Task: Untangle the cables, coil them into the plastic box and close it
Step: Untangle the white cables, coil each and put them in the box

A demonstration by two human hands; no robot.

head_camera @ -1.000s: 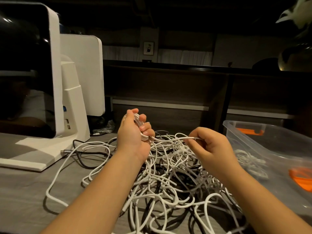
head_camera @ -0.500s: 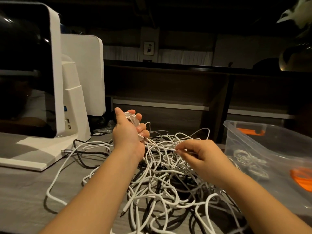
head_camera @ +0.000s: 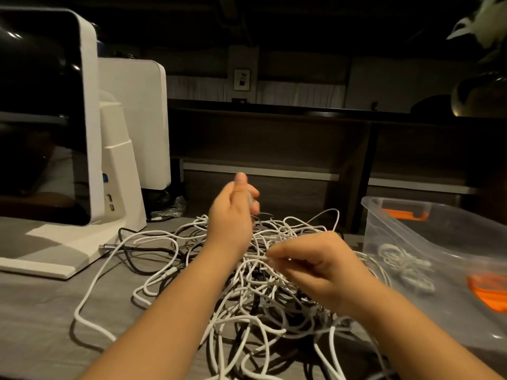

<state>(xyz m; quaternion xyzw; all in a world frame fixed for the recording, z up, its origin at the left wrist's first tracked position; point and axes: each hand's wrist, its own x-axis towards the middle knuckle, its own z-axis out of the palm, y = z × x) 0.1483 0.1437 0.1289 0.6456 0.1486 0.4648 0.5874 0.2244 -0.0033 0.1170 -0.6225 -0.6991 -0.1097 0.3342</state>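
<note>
Most of the work is still in front of us. One coiled white cable (head_camera: 403,263) lies already inside the plastic box (head_camera: 428,237), which stands open at our right on the grey table (head_camera: 41,305); we see no lid on it, only orange clips (head_camera: 403,214) at the far rim and another orange part at the near side. The rest, a big tangle of cables (head_camera: 263,292), lies on the table between our arms, just beside the box, so we judge the task to be at an early stage: many cables to separate, to coil and to put in, and then the closing.

Our left hand (head_camera: 233,212) is raised above the pile with the fingers curled; it seems to hold a small bundle of white cable, but the hand is blurred and we cannot tell this for sure. Our right hand (head_camera: 315,264) pinches a thin white strand at its fingertips, near the middle of the tangle.

Almost all cables are white, thin, round and smooth, and they make loose loops one over another. Under them run some black cables, and one ends in a grey metal plug (head_camera: 109,246) near the white monitor stand (head_camera: 90,237). The box is of clear, slightly milky plastic with rounded corners. The table has a dull wood-like grain.
</note>
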